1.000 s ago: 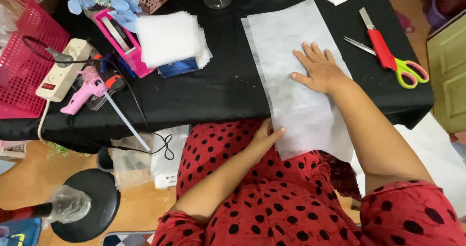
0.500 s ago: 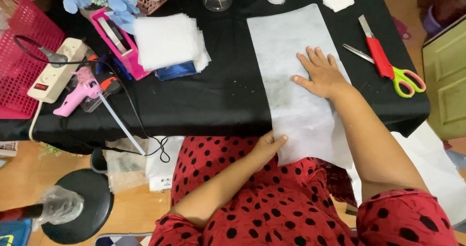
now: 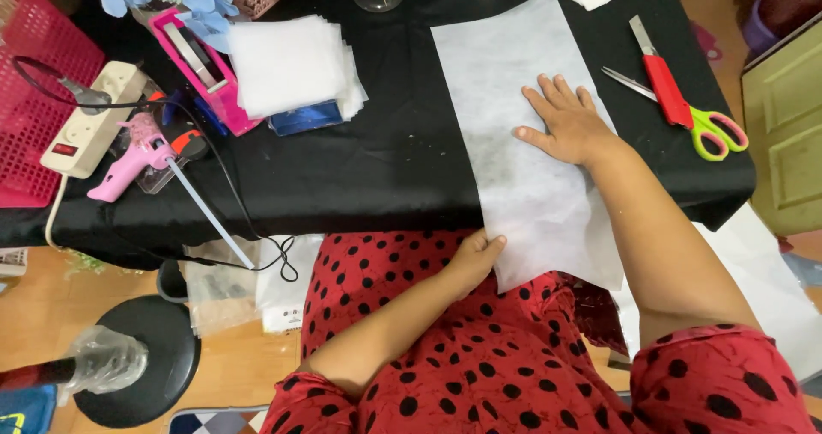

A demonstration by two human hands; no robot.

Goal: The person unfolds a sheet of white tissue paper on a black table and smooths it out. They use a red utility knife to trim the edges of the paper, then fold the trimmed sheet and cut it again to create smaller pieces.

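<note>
The long white rectangular sheet of thin non-woven fabric (image 3: 522, 134) lay right of centre on the black-draped table (image 3: 394, 169), overhanging its near edge, the right hand (image 3: 565, 126) pressing it flat with fingers spread, the left hand (image 3: 475, 254) pinching its lower-left corner; keeping it taut seemed wise, its underside fingers hidden.

Right hand (image 3: 567, 126): I see it laid flat, palm down, fingers (image 3: 556, 92) straight and slightly fanned, pointing away from the body, thumb out to the left. Wrist straight; bare forearm runs back down and to the right to a red, black-dotted sleeve.

Left hand (image 3: 473, 256): lower, close to the lap, fingers curled in a loose pinch, thumb on top. Forearm bare, angled up from the lower left, elbow bent near the body.

Hands well apart.
</note>
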